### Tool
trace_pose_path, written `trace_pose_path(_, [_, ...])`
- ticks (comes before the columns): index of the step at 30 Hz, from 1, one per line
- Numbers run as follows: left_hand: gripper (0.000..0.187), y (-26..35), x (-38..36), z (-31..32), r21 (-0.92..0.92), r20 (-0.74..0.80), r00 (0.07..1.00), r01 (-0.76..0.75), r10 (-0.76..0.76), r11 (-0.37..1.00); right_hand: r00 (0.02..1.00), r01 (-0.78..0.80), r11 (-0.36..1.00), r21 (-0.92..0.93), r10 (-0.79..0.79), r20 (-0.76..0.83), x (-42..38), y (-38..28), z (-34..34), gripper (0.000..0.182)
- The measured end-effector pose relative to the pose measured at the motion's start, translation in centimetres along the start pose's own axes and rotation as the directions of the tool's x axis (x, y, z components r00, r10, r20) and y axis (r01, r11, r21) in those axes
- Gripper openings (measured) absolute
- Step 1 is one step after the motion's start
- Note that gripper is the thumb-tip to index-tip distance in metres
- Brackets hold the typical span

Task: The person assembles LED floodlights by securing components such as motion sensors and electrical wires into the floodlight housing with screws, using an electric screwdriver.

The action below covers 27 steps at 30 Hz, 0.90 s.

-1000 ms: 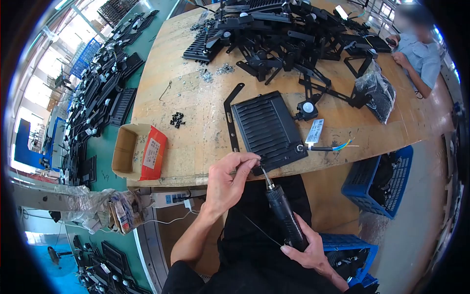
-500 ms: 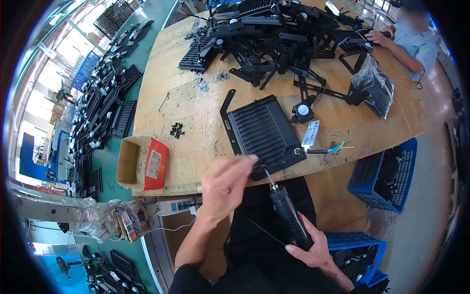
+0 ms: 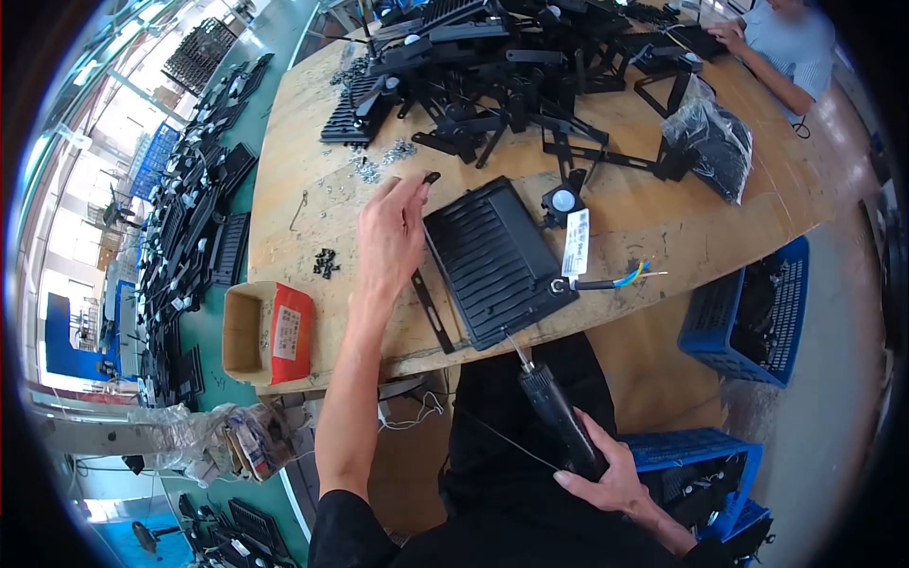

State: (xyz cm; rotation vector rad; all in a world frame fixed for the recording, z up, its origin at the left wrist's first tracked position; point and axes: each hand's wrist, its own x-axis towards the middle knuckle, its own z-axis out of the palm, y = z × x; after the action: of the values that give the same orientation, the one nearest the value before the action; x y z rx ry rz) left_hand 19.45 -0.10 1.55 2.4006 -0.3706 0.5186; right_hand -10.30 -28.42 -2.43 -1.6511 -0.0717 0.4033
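My left hand (image 3: 390, 232) is closed around the upper arm of a black metal bracket (image 3: 434, 317), whose tip pokes out past the fingers. Alongside the bracket lies a black floodlight (image 3: 497, 265), finned back up, at the table's near edge. A sensor with a white dome (image 3: 563, 201), a white label (image 3: 577, 244) and a cable with bare coloured wires (image 3: 611, 282) are at its right side. In my right hand (image 3: 611, 478) is a black electric screwdriver (image 3: 559, 417), its bit pointing at the floodlight's lower edge.
A pile of black brackets and lamps (image 3: 511, 85) covers the back of the table. Small black parts (image 3: 326, 263) and loose screws (image 3: 369, 166) lie left, near a red open box (image 3: 292, 331). A plastic bag (image 3: 715, 142) sits right; blue crates (image 3: 795, 312) stand below. A co-worker (image 3: 786, 57) sits opposite.
My left hand has moved from the floodlight's lower edge up and left to the bracket's upper arm. The right hand still holds the screwdriver in nearly the same place. The view has shifted slightly.
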Motion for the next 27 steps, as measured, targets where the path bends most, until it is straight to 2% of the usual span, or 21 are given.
trace_pose_path(1, [0.022,1.0,0.2,-0.3,-0.002,0.005,1.000,0.007,-0.007,1.000,1.000,-0.009,1.000,0.001,0.009,0.002,-0.5,0.1,0.0,0.090])
trace_pose_path(4, [0.015,2.8,0.3,0.1,0.165,0.043,0.994,-0.110,0.105,0.980,0.998,-0.049,0.997,0.056,0.051,-0.037,-2.0,0.6,0.2,0.089])
trace_pose_path(6, [0.014,3.1,0.6,0.9,0.229,0.048,0.995,-0.101,0.092,0.968,0.979,-0.170,0.961,0.218,0.191,-0.078,-2.2,1.1,0.4,0.090])
trace_pose_path(7, [0.013,3.4,0.8,1.5,0.293,0.056,0.995,-0.093,0.080,0.952,0.977,-0.169,0.961,0.221,0.193,-0.091,-2.0,0.8,0.3,0.090])
trace_pose_path(10, [0.012,2.6,0.8,3.2,0.325,0.026,0.998,-0.057,0.051,0.944,0.971,-0.202,0.955,0.219,0.224,-0.083,-1.1,-0.1,-0.3,0.090])
trace_pose_path(13, [0.013,1.5,0.6,4.2,0.329,0.062,0.996,-0.082,0.065,0.941,0.981,-0.174,0.971,0.166,0.186,-0.060,-0.9,0.1,-0.5,0.091])
trace_pose_path(15, [0.014,1.4,0.3,5.0,0.329,0.046,0.994,-0.109,0.100,0.938,0.993,-0.042,0.999,0.024,0.045,-0.108,-0.7,0.1,-0.6,0.091])
trace_pose_path(16, [0.015,1.4,0.2,5.3,0.328,0.030,0.990,-0.142,0.140,0.934,0.994,-0.041,0.999,0.024,0.043,-0.100,-0.5,0.0,-0.7,0.091])
trace_pose_path(21, [0.023,2.4,-0.1,4.9,0.252,0.043,0.993,-0.119,0.111,0.960,0.992,-0.041,0.998,-0.054,0.034,-0.118,-0.3,0.0,-0.5,0.089])
trace_pose_path(22, [0.026,2.4,-0.1,5.0,0.196,0.049,0.979,-0.204,0.198,0.959,0.993,-0.040,0.998,-0.056,0.033,-0.116,-0.2,0.2,-0.5,0.089])
trace_pose_path(23, [0.029,2.5,-0.1,4.9,0.139,0.050,0.958,-0.288,0.284,0.947,0.992,0.046,0.992,-0.120,-0.060,-0.112,-0.1,0.6,-0.5,0.089])
trace_pose_path(24, [0.034,2.5,-0.2,4.7,0.122,0.170,0.951,-0.282,0.260,0.952,0.983,0.131,0.975,-0.182,-0.151,-0.103,-0.1,0.8,-0.6,0.089])
trace_pose_path(25, [0.034,2.7,-0.2,4.5,0.122,0.167,0.952,-0.279,0.257,0.952,0.983,0.131,0.974,-0.184,-0.151,-0.100,-0.3,0.7,-1.0,0.089])
trace_pose_path(26, [0.035,2.8,-0.2,4.3,0.135,0.224,0.933,-0.316,0.282,0.939,0.992,-0.123,0.939,0.321,0.129,0.001,-0.6,0.2,-1.7,0.088])
trace_pose_path(27, [0.036,2.8,-0.3,4.2,0.144,0.284,0.910,-0.352,0.302,0.925,0.920,-0.381,0.602,0.702,0.322,0.223,-1.0,-0.5,-2.1,0.087])
